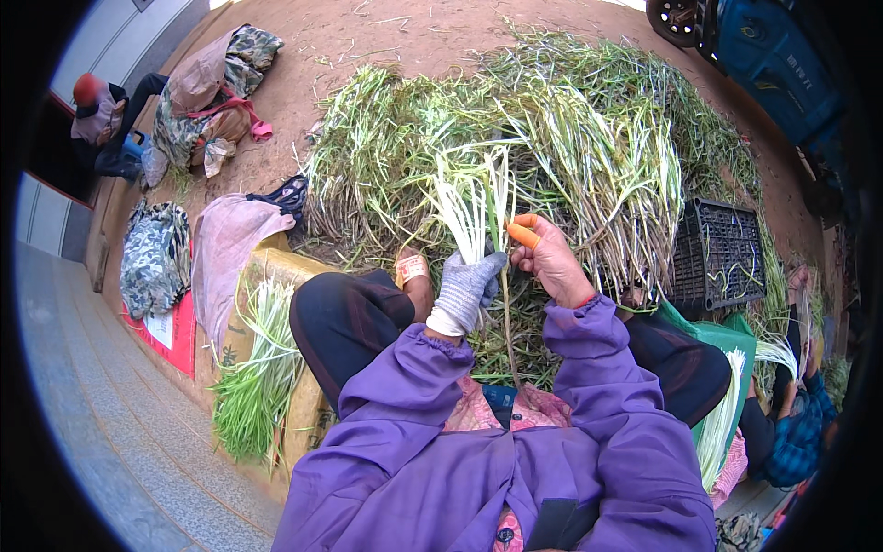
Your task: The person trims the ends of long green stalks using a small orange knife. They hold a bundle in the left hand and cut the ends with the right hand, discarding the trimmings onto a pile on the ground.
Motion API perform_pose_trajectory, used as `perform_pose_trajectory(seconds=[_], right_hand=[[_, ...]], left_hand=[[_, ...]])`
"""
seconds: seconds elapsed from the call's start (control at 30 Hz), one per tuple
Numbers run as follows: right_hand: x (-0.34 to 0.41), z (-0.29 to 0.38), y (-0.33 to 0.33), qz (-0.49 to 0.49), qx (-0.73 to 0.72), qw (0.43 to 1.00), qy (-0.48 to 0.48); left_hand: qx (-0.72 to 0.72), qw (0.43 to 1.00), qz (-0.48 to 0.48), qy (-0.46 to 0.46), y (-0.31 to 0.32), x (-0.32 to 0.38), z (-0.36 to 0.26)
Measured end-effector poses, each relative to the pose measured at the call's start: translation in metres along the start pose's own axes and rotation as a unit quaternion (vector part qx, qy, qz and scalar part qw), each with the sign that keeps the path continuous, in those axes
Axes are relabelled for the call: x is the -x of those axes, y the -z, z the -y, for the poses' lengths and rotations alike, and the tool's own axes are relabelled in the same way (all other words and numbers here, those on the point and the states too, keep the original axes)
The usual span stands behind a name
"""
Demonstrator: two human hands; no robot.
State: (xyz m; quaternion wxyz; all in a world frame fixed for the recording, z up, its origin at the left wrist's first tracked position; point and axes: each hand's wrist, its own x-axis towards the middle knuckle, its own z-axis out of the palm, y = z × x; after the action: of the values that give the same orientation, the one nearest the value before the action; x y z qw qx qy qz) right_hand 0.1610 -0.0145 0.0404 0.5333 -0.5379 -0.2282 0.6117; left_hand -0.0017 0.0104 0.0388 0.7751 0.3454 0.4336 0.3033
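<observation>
My left hand, in a grey knitted glove, grips a small bunch of pale stalks, seemingly garlic chives, with their tips pointing away from me. Close beside it is my right hand, bare apart from orange covers on thumb and forefinger. Those two covered fingertips pinch a single green stalk at the bunch's right side. From between the hands a thin brownish stem hangs down toward my lap. Beyond my knees a broad heap of uncleaned stalks covers the ground, dark at the root ends.
Cleaned stalks lie on a yellow wrapped block at my left. More white stalks rest on green material at right, near a black plastic crate. Other people sit at far left and right. A blue vehicle stands top right.
</observation>
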Motion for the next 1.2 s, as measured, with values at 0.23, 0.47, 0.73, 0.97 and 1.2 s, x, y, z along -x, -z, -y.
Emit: perform_pose_trajectory(seconds=[0.23,0.47,0.73,0.97,1.2], right_hand=[[0.013,-0.009,0.002,0.057,-0.150,0.987,0.012],[0.046,-0.010,0.011,0.106,0.115,0.987,0.030],[0.074,-0.020,0.021,0.086,0.367,0.925,0.051],[0.087,-0.043,0.045,0.070,0.593,0.800,0.056],[0.096,-0.044,0.033,0.006,0.372,0.928,-0.024]], left_hand=[[0.070,0.997,-0.036,0.024,0.007,-0.010,0.007],[0.118,0.990,-0.074,-0.004,0.015,-0.022,0.014],[0.115,0.986,-0.111,-0.039,0.019,-0.025,0.005],[0.137,0.978,-0.127,-0.091,0.028,-0.017,-0.021],[0.118,0.984,-0.096,-0.096,0.021,-0.008,-0.025]])
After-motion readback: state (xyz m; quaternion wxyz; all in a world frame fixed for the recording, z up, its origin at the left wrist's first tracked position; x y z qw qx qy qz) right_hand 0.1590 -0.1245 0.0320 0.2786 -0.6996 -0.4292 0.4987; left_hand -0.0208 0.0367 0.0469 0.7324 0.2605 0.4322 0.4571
